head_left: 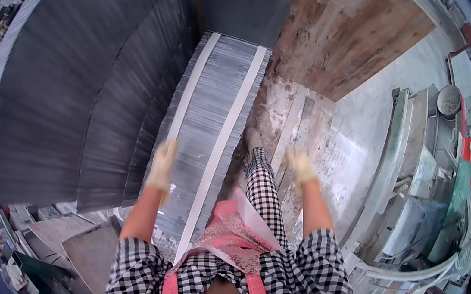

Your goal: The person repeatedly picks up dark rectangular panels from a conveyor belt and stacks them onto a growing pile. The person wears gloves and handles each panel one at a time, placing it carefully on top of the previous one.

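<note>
My left hand [163, 163], in a pale glove, is over the left side of a long row of grey sheets or tiles [209, 100] stacked on edge. It overlaps the left white strip [196, 74] lying along that row; whether it grips the strip I cannot tell. A second white strip [231, 116] runs along the right side, down toward my apron. My right hand [301, 165], also in a pale glove, is blurred above the floor, right of my leg and near narrow pale boards [295, 122]. Its fingers are smeared, with no held thing visible.
Tall stacks of dark grey panels [50, 83] rise on the left. Another dark stack [244, 5] stands at the row's far end, beside a brown wooden panel [337, 34]. Offcuts and boards [415, 168] crowd the right, with a round pan [449, 100]. More boards [89, 247] lean at lower left.
</note>
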The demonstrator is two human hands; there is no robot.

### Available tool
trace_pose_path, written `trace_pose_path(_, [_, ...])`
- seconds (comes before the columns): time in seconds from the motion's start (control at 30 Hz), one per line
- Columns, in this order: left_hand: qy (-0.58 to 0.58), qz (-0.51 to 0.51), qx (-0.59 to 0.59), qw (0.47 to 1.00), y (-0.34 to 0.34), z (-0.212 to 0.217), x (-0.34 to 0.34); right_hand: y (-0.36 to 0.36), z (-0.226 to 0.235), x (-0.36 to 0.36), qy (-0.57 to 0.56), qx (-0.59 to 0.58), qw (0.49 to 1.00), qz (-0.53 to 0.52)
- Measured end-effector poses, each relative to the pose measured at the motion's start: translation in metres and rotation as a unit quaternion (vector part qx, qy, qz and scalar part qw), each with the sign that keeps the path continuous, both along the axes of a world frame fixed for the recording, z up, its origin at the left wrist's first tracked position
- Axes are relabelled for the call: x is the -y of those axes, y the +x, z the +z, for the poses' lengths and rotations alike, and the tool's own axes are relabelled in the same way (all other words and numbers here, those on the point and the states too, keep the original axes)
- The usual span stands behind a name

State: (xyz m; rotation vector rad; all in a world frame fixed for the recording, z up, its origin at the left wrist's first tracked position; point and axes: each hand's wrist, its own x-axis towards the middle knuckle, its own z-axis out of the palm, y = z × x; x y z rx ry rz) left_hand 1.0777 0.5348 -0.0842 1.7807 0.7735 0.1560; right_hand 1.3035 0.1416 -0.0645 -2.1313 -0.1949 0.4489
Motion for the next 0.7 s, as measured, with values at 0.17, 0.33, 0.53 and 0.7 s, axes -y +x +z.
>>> trace_pose_path(0.17, [0.228, 0.019, -0.262, 0.938, -0.424, -0.074, 0.034, -0.28, -0.024, 0.22, -0.376, -0.099, 0.83, 0.399])
trace_pose_path(0.33, [0.248, 0.042, -0.406, 0.879, -0.592, -0.082, 0.065, -0.382, -0.052, 0.297, -0.473, -0.171, 0.795, 0.339])
trace_pose_path(0.53, [0.033, 0.289, -0.262, 0.92, -0.579, -0.077, 0.109, -0.285, -0.114, 0.241, -0.396, 0.0, 0.905, 0.156])
trace_pose_path(0.7, [-0.193, 0.489, 0.083, 0.847, -0.522, -0.046, 0.126, -0.227, -0.008, 0.082, -0.014, -0.002, 0.999, 0.038])
